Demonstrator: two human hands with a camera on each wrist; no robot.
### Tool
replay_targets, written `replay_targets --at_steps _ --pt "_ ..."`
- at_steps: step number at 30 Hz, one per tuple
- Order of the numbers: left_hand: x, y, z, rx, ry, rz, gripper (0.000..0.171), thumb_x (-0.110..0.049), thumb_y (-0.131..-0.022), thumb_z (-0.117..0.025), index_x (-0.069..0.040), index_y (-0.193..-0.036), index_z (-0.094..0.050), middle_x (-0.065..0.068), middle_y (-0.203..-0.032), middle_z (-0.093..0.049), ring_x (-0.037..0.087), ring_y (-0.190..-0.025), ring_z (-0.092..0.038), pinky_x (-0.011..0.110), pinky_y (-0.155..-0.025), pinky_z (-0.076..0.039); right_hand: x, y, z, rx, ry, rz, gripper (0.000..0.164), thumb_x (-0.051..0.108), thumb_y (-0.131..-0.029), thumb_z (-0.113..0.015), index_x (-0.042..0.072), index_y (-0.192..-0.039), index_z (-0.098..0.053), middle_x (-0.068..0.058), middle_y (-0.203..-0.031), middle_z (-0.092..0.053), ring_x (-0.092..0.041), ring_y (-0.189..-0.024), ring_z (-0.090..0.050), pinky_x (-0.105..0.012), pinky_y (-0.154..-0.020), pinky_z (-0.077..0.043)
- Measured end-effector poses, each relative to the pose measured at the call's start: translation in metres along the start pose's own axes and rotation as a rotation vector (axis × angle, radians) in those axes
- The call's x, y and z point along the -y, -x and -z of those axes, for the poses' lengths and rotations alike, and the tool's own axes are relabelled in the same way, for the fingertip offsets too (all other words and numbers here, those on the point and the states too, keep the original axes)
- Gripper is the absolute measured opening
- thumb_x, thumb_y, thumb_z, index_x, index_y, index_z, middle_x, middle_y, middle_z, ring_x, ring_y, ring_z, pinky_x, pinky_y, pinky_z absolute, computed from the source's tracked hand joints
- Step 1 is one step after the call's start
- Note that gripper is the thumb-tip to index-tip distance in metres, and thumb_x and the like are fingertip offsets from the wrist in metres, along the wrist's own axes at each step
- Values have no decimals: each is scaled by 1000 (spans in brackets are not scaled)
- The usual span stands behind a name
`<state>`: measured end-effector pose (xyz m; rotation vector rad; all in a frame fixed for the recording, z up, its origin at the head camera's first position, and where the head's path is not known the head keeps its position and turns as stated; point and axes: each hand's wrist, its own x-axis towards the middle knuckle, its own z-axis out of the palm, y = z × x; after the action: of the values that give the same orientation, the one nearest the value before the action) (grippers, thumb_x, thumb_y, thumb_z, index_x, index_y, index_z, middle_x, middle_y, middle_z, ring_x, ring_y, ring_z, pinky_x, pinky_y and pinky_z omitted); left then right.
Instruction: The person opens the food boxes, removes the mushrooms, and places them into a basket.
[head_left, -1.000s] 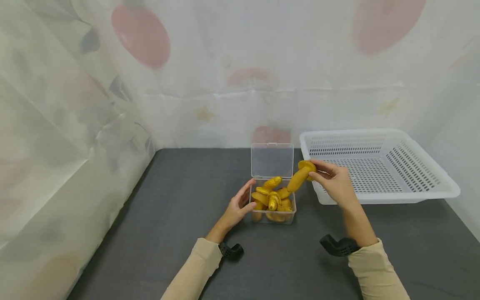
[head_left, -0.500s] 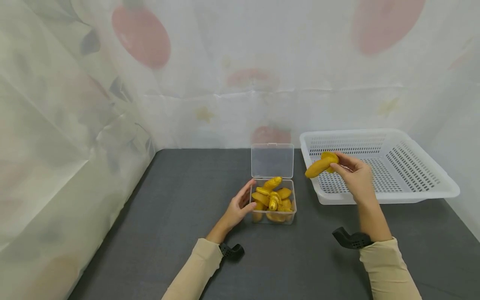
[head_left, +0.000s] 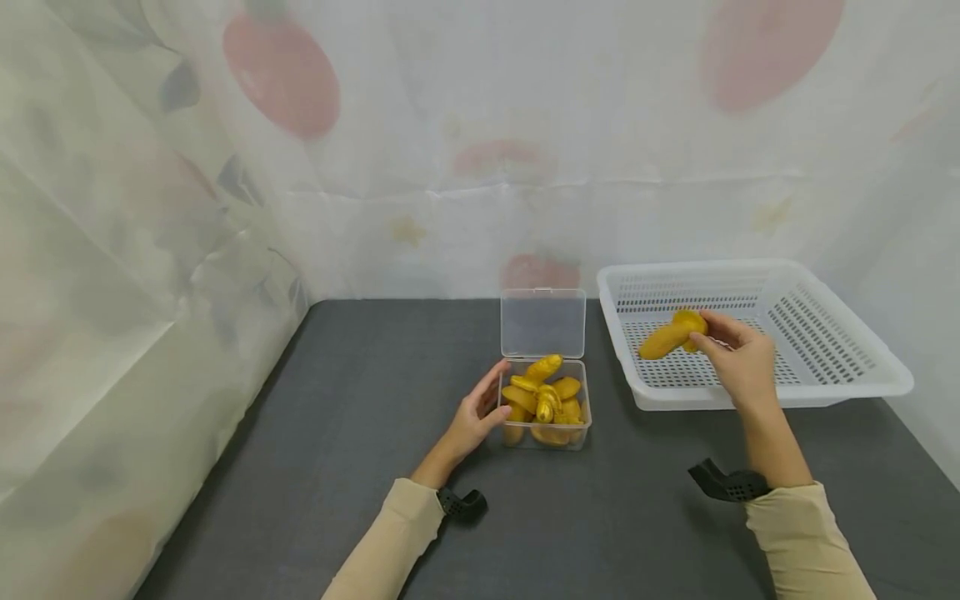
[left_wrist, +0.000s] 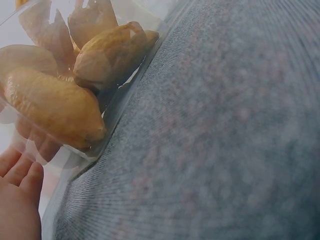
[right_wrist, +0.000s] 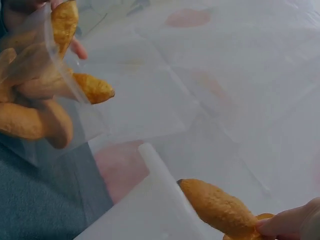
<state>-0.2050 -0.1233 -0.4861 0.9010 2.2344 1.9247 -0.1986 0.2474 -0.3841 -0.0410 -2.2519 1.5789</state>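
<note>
My right hand (head_left: 738,354) pinches a yellow toy-like mushroom (head_left: 663,340) by its cap, its stem pointing left, over the white basket (head_left: 862,392). In the right wrist view the stem of this mushroom (right_wrist: 217,205) shows beside the basket's pale wall, with fingertips (right_wrist: 285,222) at the cap. My left hand (head_left: 472,412) rests against the left side of a clear plastic box (head_left: 551,437), fingers fairly straight and thumb at the rim. Inside the box lie several similar mushrooms (head_left: 545,367), also visible through its wall in the left wrist view.
The box's clear lid (head_left: 543,323) stands raised behind it. The basket is to the right of the box, near the back of the dark grey table (head_left: 375,383). Patterned sheets (head_left: 450,100) hang behind and at both sides.
My right hand has carried the mushroom from above the box rightward over the basket, and its stem has swung from steep to nearly level. The left hand stays at the box.
</note>
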Motion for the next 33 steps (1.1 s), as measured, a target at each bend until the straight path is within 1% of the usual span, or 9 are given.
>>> replay_targets --at_steps 2,5,9,13,15,20,23,28,33 --pt "0 0 1 -4 5 -3 67 -12 -97 -55 -8 -154 -21 21 -160 -22 39 -149 -19 58 -118 -20 -2 0 1 12 44 -10 46 13 -91 -65 -11 -130 -55 39 -93 -52 23 -87 -53 2 -73 -47" --pt "1 0 1 -3 6 -7 67 -12 -97 -55 -7 -154 -21 21 -160 -22 39 -149 -19 58 -118 -20 -6 1 2 30 137 -4 46 19 -91 -66 -5 -129 -58 31 -100 -58 25 -88 -50 4 -76 -44" --pt "0 -1 1 4 3 -4 67 -12 -97 -55 -8 -154 -21 20 -160 -22 38 -150 -18 57 -118 -20 -7 4 0 57 213 38 43 23 -91 -66 -2 -127 -61 27 -105 -59 27 -89 -47 7 -77 -40" --pt "-1 -2 1 6 4 5 66 -12 -98 -54 -9 -155 -21 19 -161 -22 36 -150 -18 55 -118 -20 -1 10 -5 101 139 95 40 15 -90 -68 -7 -123 -62 38 -95 -54 27 -88 -51 5 -76 -43" --pt "-1 -2 1 5 3 4 66 -13 -98 -54 -9 -155 -21 19 -161 -22 36 -150 -18 55 -118 -20 3 13 -9 119 98 131 38 9 -88 -69 -10 -120 -62 41 -92 -53 26 -87 -53 4 -75 -44" --pt "-2 -3 1 6 -4 -5 66 -12 -98 -54 -7 -154 -21 20 -160 -22 38 -150 -18 55 -118 -21 13 23 -20 173 27 215 32 -1 -84 -69 -12 -114 -64 39 -93 -58 24 -88 -57 2 -75 -47" --pt "-2 -3 0 6 -4 1 66 -10 -97 -54 -7 -154 -21 20 -160 -22 37 -150 -19 54 -118 -21 18 29 -26 208 2 247 31 -3 -84 -69 -11 -113 -65 37 -94 -60 22 -89 -59 0 -75 -49" --pt "-4 -1 -1 9 21 12 66 -10 -97 -54 -7 -154 -20 19 -161 -21 36 -150 -17 53 -119 -19 24 37 -35 258 -42 260 32 -4 -84 -69 -11 -114 -64 35 -98 -63 18 -91 -62 -3 -76 -51" --pt "-4 0 -2 3 25 3 67 -16 -98 -55 -8 -154 -20 19 -161 -21 37 -150 -17 55 -119 -20 28 42 -43 300 -40 274 31 -3 -85 -68 -10 -115 -64 34 -100 -62 18 -91 -62 -4 -77 -51"
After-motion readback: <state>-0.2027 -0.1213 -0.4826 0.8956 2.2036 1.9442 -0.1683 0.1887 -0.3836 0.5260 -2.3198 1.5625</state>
